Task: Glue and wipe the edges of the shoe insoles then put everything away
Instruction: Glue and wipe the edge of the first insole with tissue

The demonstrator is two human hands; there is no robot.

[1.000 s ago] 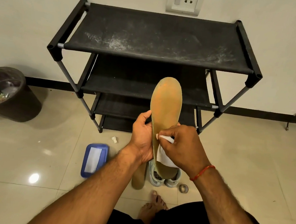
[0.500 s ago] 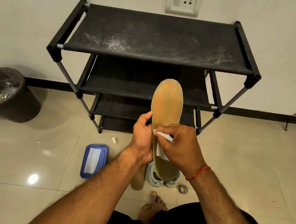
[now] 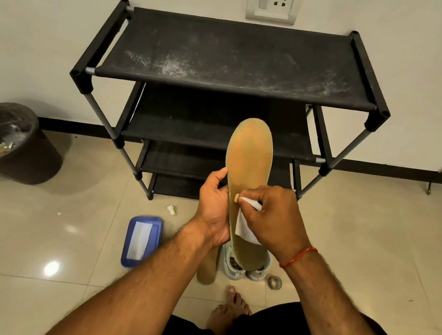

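Insole (image 3: pixel 249 164) stands upright in the air before the rack (image 3: pixel 235 61), toe end up. Left hand (image 3: pixel 213 208) grips its left edge, with the thumb on the front side. Right hand (image 3: pixel 271 218) pinches a white wipe (image 3: pixel 244 226) and presses it on this same edge. Second insole (image 3: pixel 207 269) lies on the floor just beside the shoes (image 3: pixel 236 266), below the hands. Blue box (image 3: pixel 141 240) lies further left.

Insole (image 3: pixel 249 164): tan, matt, faintly mottled surface noted. Wipe (image 3: pixel 244 228): white and thin; paper or cloth not resolved. Rack shelves (image 3: pixel 235 58): black woven cloth, matt, dust-streaked. Rack tubes (image 3: pixel 100 113): grey metal, dull sheen. Floor tiles (image 3: pixel 54 221): glossy, lamp glare reflected. Tray (image 3: pixel 156 237): blue plastic, smooth. Bin (image 3: pixel 40 160): dark plastic, matt.
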